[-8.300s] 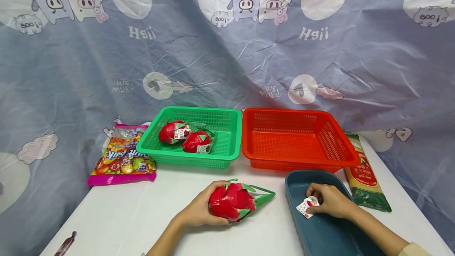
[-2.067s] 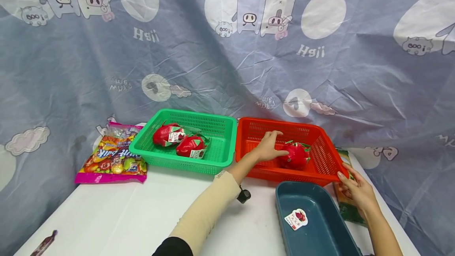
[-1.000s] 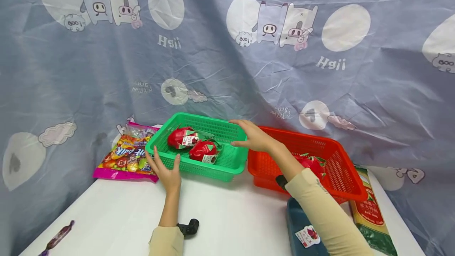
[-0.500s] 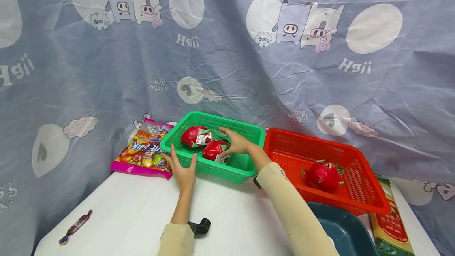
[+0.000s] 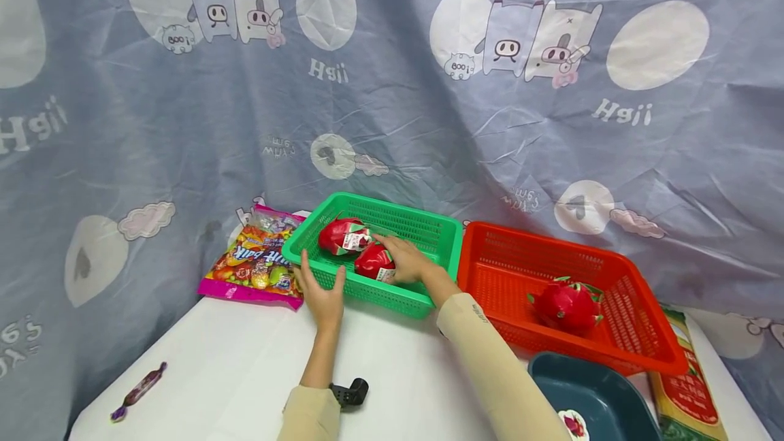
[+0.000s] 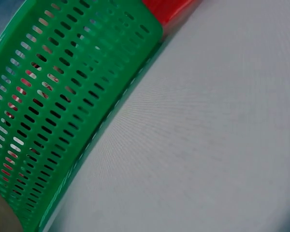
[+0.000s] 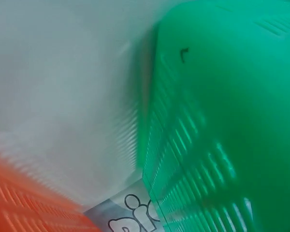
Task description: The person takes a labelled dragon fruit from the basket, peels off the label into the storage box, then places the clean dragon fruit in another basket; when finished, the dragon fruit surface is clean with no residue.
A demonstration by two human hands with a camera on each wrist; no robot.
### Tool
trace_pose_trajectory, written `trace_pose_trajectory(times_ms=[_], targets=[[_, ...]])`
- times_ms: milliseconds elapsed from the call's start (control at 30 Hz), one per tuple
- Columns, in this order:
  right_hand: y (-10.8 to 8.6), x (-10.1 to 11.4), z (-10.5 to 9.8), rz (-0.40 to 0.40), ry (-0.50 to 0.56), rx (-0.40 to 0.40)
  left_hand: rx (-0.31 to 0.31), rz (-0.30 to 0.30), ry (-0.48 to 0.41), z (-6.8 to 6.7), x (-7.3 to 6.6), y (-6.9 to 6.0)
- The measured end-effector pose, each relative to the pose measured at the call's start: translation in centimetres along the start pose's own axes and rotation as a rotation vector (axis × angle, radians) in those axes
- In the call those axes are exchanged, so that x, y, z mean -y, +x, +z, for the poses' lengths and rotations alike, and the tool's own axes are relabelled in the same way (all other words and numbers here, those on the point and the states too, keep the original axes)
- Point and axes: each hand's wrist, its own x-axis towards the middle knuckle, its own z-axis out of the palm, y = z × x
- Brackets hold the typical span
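In the head view the right hand (image 5: 407,263) reaches into the green basket (image 5: 392,298) and curls round the nearer of two red dragon fruits (image 5: 372,261), its fingertips over the top and its thumb at the near side. The other dragon fruit (image 5: 340,235) lies beside it to the left, with a white label. The left hand (image 5: 322,298), fingers spread, touches the basket's front left side. Only an edge of the left hand (image 6: 1,215) shows in the left wrist view, next to the basket's slotted wall (image 6: 72,96). The right wrist view shows the green basket wall (image 7: 222,111) and no fingers.
A red basket (image 5: 508,322) holding a third dragon fruit (image 5: 568,306) stands to the right. In front of it is a dark blue tray (image 5: 597,386) with a round sticker (image 5: 574,423). A candy bag (image 5: 254,265), a wrapped candy (image 5: 139,390) and a yellow-green package (image 5: 687,386) also lie on the table.
The third dragon fruit went into the red basket. Both hands moved to the green basket, and the right hand closed round the nearer fruit there. The camera view has turned left.
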Motion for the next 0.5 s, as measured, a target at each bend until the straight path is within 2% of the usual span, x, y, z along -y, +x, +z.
trace_pose_trajectory(times_ms=[133, 500], targets=[[0.3, 0.2, -0.2, -0.02, -0.023, -0.015, -0.017, 0.004, 0.006, -0.2, -0.1, 0.3], [-0.8, 0.3, -0.7, -0.026, -0.043, -0.019, 0.005, -0.024, 0.031, -0.1, -0.1, -0.1]])
